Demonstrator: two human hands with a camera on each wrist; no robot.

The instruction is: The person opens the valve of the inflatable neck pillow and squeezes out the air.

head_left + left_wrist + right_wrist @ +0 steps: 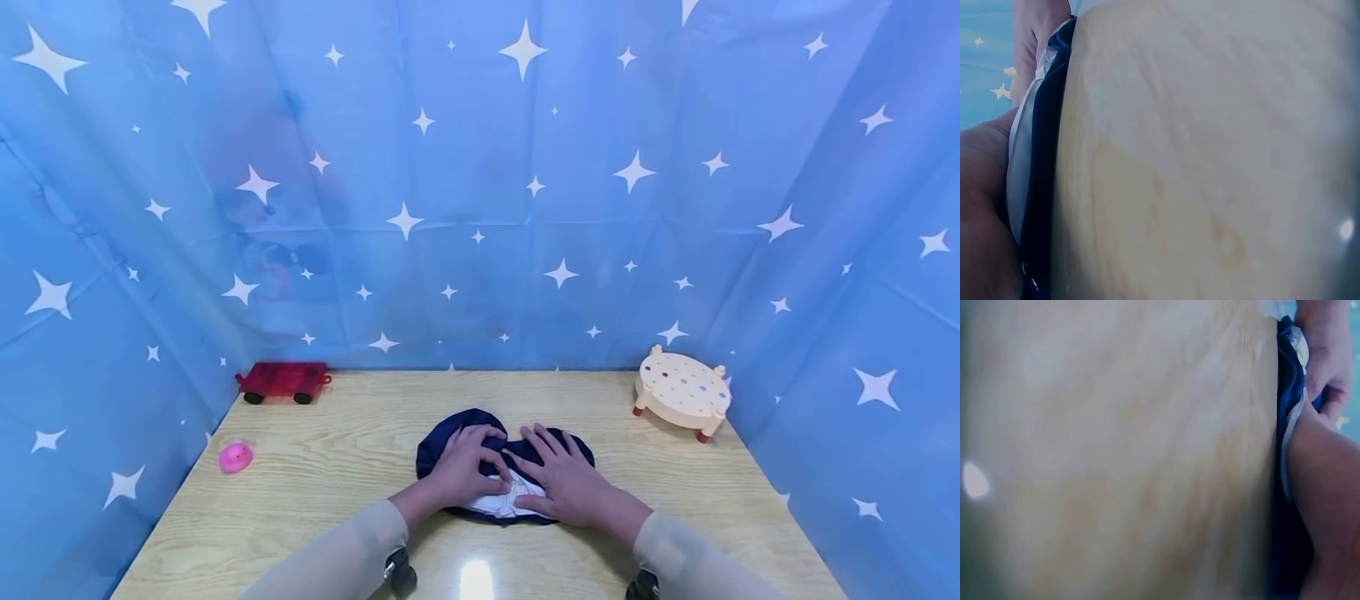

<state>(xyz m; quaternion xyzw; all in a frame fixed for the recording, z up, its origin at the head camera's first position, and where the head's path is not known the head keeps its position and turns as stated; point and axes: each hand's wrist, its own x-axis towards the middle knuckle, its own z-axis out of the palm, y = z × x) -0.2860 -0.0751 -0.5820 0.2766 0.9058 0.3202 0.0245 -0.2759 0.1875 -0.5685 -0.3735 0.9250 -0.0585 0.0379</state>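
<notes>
A dark navy cloth item (457, 421) with a white inner side lies bunched on the wooden table. Its exact kind does not show. My left hand (468, 462) is on its left part, thumb and index fingertips meeting in a pinch at the white cloth (487, 504), while the other fingers reach over the navy part. On the right part my right hand (566, 479) rests with fingers spread and thumb over the white cloth. In the left wrist view, the navy edge (1047, 125) runs beside the hand; the right wrist view has the other side of the edge (1288, 381).
At the back left of the table (345, 467) stands a red toy wagon (285, 381) with black wheels. A pink toy (236, 457) lies near the left edge. A cream spotted toy table (684, 385) sits tilted at the back right. Blue star-patterned curtains (480, 167) surround the table.
</notes>
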